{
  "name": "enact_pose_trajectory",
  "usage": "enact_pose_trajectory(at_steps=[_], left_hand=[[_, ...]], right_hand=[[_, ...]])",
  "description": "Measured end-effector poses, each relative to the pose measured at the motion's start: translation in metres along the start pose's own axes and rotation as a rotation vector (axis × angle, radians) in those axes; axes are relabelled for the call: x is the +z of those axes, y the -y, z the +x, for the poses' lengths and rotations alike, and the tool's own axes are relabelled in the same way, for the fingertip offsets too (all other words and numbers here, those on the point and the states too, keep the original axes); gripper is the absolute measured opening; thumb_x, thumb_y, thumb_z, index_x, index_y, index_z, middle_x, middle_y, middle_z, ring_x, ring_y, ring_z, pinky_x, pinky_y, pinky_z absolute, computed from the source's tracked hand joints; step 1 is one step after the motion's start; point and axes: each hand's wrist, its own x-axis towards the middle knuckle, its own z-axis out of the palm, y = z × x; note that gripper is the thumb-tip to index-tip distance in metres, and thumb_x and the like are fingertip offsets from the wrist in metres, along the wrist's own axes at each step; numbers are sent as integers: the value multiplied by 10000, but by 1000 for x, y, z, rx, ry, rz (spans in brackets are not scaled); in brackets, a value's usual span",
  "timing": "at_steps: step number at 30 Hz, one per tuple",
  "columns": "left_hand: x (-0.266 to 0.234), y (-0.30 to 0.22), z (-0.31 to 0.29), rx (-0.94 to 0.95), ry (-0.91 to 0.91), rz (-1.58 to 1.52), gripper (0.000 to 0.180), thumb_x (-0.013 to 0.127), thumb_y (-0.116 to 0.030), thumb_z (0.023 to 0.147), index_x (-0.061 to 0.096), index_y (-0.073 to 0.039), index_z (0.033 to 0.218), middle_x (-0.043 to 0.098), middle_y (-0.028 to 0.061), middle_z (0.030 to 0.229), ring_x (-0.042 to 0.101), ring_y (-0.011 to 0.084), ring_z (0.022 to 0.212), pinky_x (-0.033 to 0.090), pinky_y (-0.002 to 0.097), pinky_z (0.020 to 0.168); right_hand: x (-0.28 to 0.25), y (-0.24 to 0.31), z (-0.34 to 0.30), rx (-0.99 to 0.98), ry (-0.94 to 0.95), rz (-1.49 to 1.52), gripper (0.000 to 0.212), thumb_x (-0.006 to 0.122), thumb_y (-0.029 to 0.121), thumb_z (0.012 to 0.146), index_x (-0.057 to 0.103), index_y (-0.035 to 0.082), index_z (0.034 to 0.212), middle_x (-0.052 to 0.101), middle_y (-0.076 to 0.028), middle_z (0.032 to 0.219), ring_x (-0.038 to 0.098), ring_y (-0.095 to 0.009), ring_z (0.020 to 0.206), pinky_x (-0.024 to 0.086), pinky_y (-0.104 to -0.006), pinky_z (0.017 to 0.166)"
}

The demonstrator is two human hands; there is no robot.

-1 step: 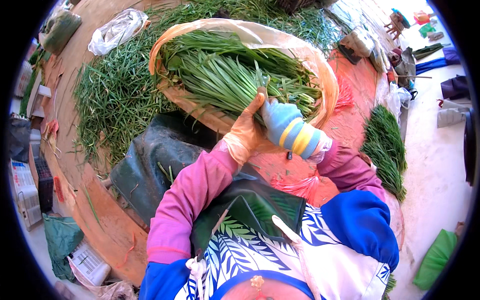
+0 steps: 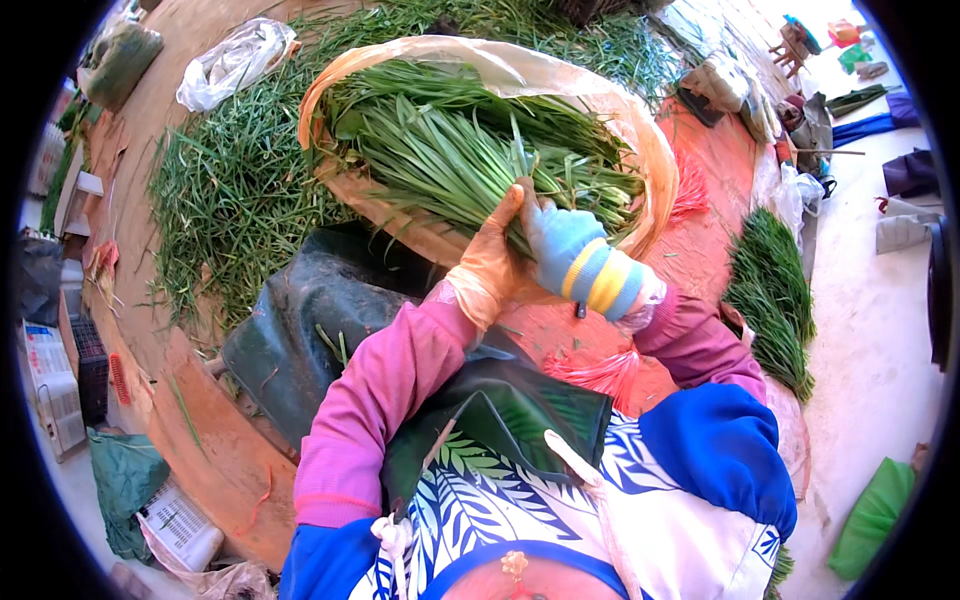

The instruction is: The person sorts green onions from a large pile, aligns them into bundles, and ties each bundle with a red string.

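Observation:
A bunch of garlic chives lies in a large clear orange-tinted plastic bag, open toward the top, with more chives behind it. My left hand, in a thin orange glove, wraps round the near part of the bunch, its thumb pointing up. Right beside it is my right hand, in a blue knitted glove with yellow stripes. Its fingers are closed at the bunch, the thumb and fingertip close to the left thumb. A small dark end pokes out below the right hand; its kind cannot be made out.
Loose green trimmings are heaped at the left and back. A white plastic bag lies on them. Pink ties rest on the red surface below my hands. Another bundle of chives lies at the right. A dark apron covers my lap.
The right hand has shifted very slightly right and down, and the thumb tips have moved a little. Both hands stay on the chives.

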Motion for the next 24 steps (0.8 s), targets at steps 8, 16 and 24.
enact_pose_trajectory(at_steps=[8,16,24], left_hand=[[-17,-11,-7,117,-239,127,250,574,-222,802,562,-11,936,613,137,800,596,281,712,506,419,666],[3,-18,-40,137,-171,42,294,576,-212,805,541,10,996,621,128,827,607,257,681,519,357,606],[7,-23,-104,98,-205,288,382,553,-289,806,530,23,1025,616,147,840,605,249,667,510,354,636]], right_hand=[[-37,-27,-20,-181,-7,757,349,591,242,755,567,14,1018,599,-182,728,600,-290,631,474,-343,587],[-25,-37,8,364,159,1104,368,580,383,801,600,17,832,566,-37,584,512,-112,463,406,-253,424],[-6,28,-11,245,728,1518,405,505,349,837,541,-31,702,457,-59,397,438,-132,288,373,-238,293]])
